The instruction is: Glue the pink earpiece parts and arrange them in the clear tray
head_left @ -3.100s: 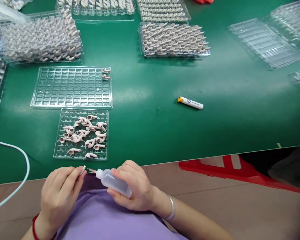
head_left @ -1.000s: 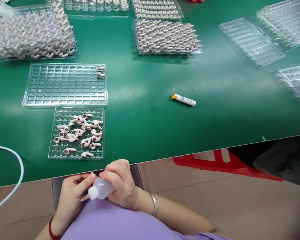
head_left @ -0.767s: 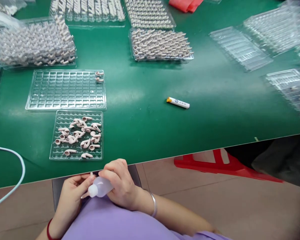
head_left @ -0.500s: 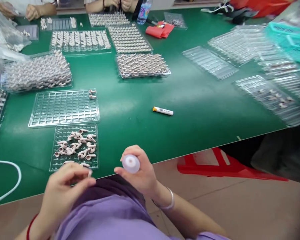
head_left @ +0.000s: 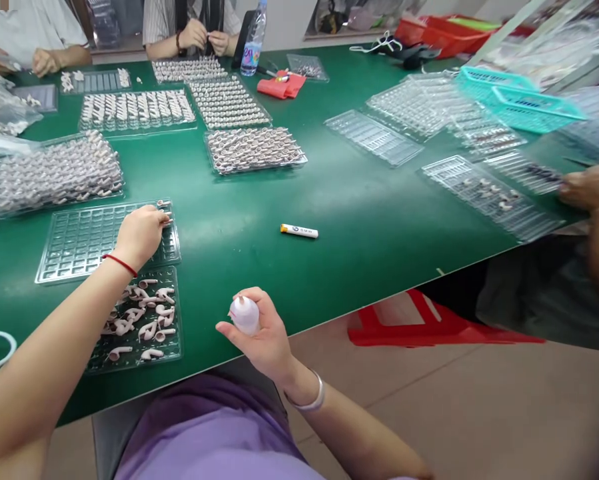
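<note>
My left hand (head_left: 142,233) reaches over the right side of a clear compartment tray (head_left: 74,243). Its fingers are pinched on a small pale earbud shell (head_left: 168,220), mostly hidden by the fingertips. Another shell (head_left: 163,203) lies in the tray's upper right corner. My right hand (head_left: 266,337), above the table's front edge, is wrapped round a small white squeeze bottle (head_left: 245,315) with its tip up. Below my left forearm, several loose earbud shells (head_left: 149,330) lie in a nearer clear tray (head_left: 176,347), partly covered by the arm.
Filled trays (head_left: 256,150) stand across the green table (head_left: 239,230). A white and yellow tube (head_left: 299,231) lies right of centre. Clear trays (head_left: 374,137) and teal baskets (head_left: 534,107) are at the right. Co-workers' hands (head_left: 194,35) show at the back, another (head_left: 589,187) at the right.
My left hand has moved from the front edge up to the clear tray with a small shell. The bottle in my right hand has tipped more upright. A co-worker's hand now shows at right.
</note>
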`<state>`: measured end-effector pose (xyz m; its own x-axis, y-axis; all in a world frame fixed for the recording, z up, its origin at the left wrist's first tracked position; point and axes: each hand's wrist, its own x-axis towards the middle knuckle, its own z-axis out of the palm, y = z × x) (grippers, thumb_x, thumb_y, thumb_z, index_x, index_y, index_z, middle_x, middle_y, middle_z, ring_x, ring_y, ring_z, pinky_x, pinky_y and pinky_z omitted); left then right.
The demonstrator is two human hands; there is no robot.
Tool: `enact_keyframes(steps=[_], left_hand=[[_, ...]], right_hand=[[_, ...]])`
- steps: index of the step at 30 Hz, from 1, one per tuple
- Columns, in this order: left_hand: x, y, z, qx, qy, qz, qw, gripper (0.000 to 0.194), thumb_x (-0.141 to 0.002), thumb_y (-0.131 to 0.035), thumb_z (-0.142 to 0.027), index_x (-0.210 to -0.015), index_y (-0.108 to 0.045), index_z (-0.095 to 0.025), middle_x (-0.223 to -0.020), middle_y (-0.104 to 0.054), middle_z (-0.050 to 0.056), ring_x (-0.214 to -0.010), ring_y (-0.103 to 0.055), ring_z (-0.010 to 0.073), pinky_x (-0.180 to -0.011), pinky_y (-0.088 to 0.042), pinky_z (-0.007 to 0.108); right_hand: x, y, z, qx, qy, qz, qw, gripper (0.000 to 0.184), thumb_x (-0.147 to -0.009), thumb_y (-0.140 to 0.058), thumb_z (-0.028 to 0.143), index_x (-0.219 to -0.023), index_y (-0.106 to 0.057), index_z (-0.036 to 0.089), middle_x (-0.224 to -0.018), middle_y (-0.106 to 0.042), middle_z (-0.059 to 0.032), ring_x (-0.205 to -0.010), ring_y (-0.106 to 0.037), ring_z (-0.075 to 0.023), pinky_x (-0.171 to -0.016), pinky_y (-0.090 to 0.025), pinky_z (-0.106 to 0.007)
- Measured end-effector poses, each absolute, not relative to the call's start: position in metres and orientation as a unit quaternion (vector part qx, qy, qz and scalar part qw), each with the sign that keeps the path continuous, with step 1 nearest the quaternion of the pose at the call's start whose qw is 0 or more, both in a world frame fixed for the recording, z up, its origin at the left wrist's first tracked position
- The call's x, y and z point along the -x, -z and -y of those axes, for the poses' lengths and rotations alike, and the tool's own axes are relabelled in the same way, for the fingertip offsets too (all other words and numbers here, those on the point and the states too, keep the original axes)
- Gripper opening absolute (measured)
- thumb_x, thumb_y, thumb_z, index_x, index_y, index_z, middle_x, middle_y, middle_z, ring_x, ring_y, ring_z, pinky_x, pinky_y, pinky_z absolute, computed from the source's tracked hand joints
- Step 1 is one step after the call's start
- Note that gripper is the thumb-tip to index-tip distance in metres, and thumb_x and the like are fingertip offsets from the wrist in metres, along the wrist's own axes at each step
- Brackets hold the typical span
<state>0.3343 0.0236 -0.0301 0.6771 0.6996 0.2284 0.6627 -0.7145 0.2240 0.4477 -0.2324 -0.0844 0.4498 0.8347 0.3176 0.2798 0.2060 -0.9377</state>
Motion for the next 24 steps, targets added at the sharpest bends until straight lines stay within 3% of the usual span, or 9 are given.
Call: enact_keyframes(steps=[10, 14, 20, 24], left_hand=[[-0.319, 0.017, -0.016, -0.903, -0.156, -0.392, 0.082, 0.025, -0.086, -0.056, -0.024, -0.100, -0.075, -0.017, -0.101, -0.073, 0.008, -0.090, -0.066, 0.0225, -0.083, -0.050, 0.033], [-0.308, 0.003, -0.006, -0.897, -0.132, -0.409, 0.100, 0.023, -0.085, -0.055, -0.025, -0.094, -0.076, -0.018, -0.095, -0.074, 0.007, -0.090, -0.067, 0.0224, -0.083, -0.049, 0.033], [-0.284, -0.009, 0.023, -0.906, 0.000, -0.394, 0.154, 0.011, -0.076, -0.064, -0.029, -0.074, -0.074, -0.024, -0.073, -0.074, -0.001, -0.069, -0.067, 0.0196, -0.064, -0.047, 0.029], [-0.270, -0.005, 0.034, -0.903, 0.037, -0.402, 0.146, 0.011, -0.073, -0.064, -0.028, -0.074, -0.073, -0.022, -0.078, -0.073, 0.003, -0.073, -0.065, 0.0239, -0.060, -0.043, 0.031]], right_hand=[[-0.448, 0.084, 0.233, 0.598, -0.258, 0.440, 0.618, 0.034, -0.076, -0.077, 0.031, -0.099, -0.052, 0.025, -0.084, -0.054, 0.0024, -0.068, -0.053, -0.0115, -0.063, -0.048, -0.025], [-0.448, 0.084, 0.233, 0.598, -0.259, 0.444, 0.615, 0.034, -0.076, -0.077, 0.030, -0.098, -0.052, 0.025, -0.085, -0.053, 0.0023, -0.069, -0.053, -0.0117, -0.063, -0.047, -0.025], [-0.448, 0.084, 0.234, 0.601, -0.260, 0.442, 0.613, 0.034, -0.076, -0.076, 0.029, -0.099, -0.052, 0.025, -0.086, -0.053, 0.0017, -0.071, -0.054, -0.0123, -0.065, -0.048, -0.026], [-0.448, 0.084, 0.234, 0.595, -0.261, 0.453, 0.611, 0.033, -0.076, -0.076, 0.028, -0.100, -0.052, 0.025, -0.087, -0.054, 0.0017, -0.071, -0.054, -0.0119, -0.065, -0.048, -0.025]])
